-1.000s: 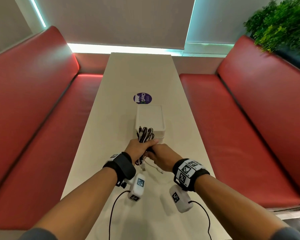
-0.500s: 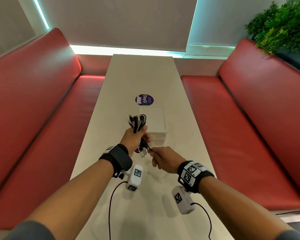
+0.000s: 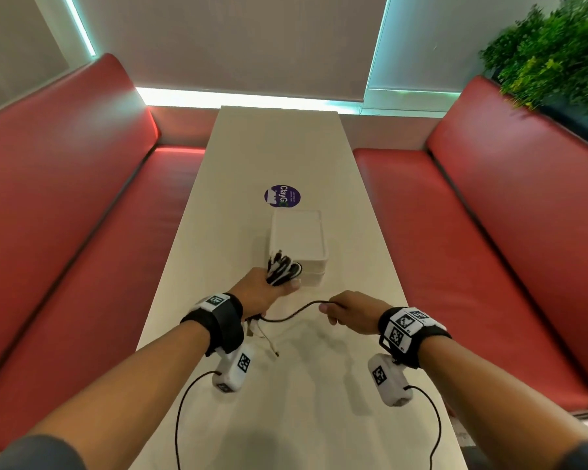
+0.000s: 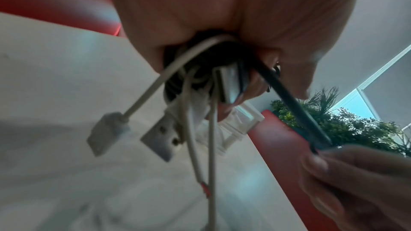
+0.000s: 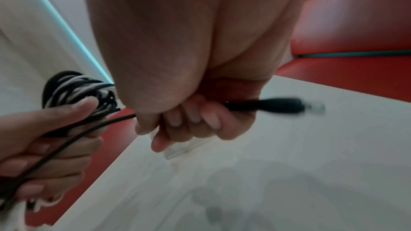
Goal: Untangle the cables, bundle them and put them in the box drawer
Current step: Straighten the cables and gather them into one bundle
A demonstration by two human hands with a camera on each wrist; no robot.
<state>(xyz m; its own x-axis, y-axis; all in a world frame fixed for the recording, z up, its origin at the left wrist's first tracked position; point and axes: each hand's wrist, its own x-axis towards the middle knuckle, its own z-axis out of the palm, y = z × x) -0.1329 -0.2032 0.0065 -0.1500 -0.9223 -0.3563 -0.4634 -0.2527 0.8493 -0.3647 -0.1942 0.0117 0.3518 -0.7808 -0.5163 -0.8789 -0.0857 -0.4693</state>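
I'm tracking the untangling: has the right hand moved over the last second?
Yes. The right hand has pulled rightward, away from the left hand and the box, drawing one black cable out of the bundle.

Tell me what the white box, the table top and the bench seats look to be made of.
White box: likely matte moulded plastic; rounded corners, a seam across its front, no shine.
Table top: smooth off-white laminate or similar; even, faintly glossy, softly reflecting light. Uncertain.
Bench seats: red leather or vinyl upholstery; padded, seamed panels with a soft sheen. Which one cannot be told.
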